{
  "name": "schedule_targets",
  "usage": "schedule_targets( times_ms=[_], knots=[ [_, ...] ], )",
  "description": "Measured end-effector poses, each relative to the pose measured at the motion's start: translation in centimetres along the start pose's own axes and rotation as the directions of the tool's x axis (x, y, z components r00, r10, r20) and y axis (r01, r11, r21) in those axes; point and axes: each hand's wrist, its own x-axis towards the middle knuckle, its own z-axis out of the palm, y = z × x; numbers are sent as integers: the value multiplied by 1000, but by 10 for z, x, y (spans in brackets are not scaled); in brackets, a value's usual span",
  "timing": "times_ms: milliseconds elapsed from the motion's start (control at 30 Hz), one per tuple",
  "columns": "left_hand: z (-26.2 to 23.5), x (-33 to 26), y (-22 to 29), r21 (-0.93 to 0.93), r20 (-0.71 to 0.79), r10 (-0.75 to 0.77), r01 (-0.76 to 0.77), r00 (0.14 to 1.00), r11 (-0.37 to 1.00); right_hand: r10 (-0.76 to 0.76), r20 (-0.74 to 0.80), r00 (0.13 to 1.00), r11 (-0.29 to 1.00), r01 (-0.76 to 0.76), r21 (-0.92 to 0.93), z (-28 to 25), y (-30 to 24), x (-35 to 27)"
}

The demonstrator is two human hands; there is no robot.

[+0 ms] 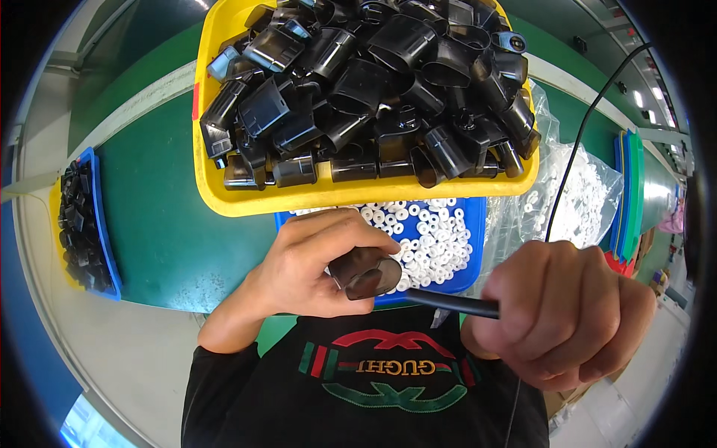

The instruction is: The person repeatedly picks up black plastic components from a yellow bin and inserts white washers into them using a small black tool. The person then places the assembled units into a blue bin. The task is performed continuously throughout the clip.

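My left hand (pixel 302 265) is closed round a hollow black plastic housing (pixel 366 281), its rounded open end turned to the right. In my right fist (pixel 567 313) is a black rod-shaped tool (pixel 452 302), whose narrow shaft points left. The shaft's tip is close beside the housing's open end; I cannot tell whether they touch. Most of the tool is hidden inside the fist. Just behind my hands lie many small white rings (pixel 433 246) in a shallow blue tray (pixel 473 272).
A yellow bin (pixel 358 200) heaped with black housings (pixel 358 86) stands beyond the tray. Right of it lies a clear plastic bag (pixel 575 194) of white rings. A black cord (pixel 573 153) runs down behind my right fist. At far left, another bin (pixel 104 228) holds black parts.
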Motion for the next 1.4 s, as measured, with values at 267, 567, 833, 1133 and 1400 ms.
schedule_targets(
  times_ms=[267, 567, 833, 1133, 1400],
  knots=[
    [4, -5, 2, -87, -3, -65, 65, 998, 994, 427, 16, 904, 848, -395, -353, 0, 8, -4],
    [9, -2, -2, -18, -76, 18, -20, 997, 1000, 418, -17, 908, 823, -387, -416, -5, 10, -16],
    [8, -3, -1, -10, -57, 13, -14, 998, 1000, 415, -17, 910, 817, -381, -432, -3, 11, -18],
    [9, -4, -2, -86, -84, 17, -24, 996, 996, 359, 15, 933, 859, -324, -396, -2, 21, -23],
    [8, -3, 3, -1, -109, -6, 6, 994, 1000, 261, 95, 961, 922, -218, -319, -3, 38, -31]
  ],
)
